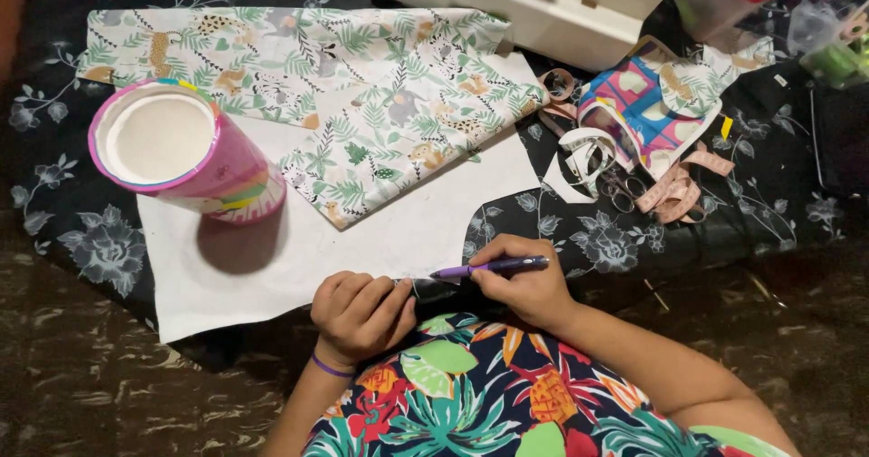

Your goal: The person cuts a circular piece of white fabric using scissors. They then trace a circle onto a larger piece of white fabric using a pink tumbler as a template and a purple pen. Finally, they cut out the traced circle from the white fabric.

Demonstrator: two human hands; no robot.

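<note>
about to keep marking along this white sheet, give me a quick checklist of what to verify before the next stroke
1. Pen grip: right hand holds the purple pen, lying nearly flat with its tip pointing left: ok.
2. Sheet held down: left hand rests in a fist on the near edge of the white sheet: ok.
3. Pen tip on the sheet: it sits right at the near edge, contact too small to see: cannot tell.
4. Sheet free of clutter: pink cylindrical container and folded animal-print fabric lie on it: not ok.
5. Scissors and measuring tape away from the marking line: ok.
</note>
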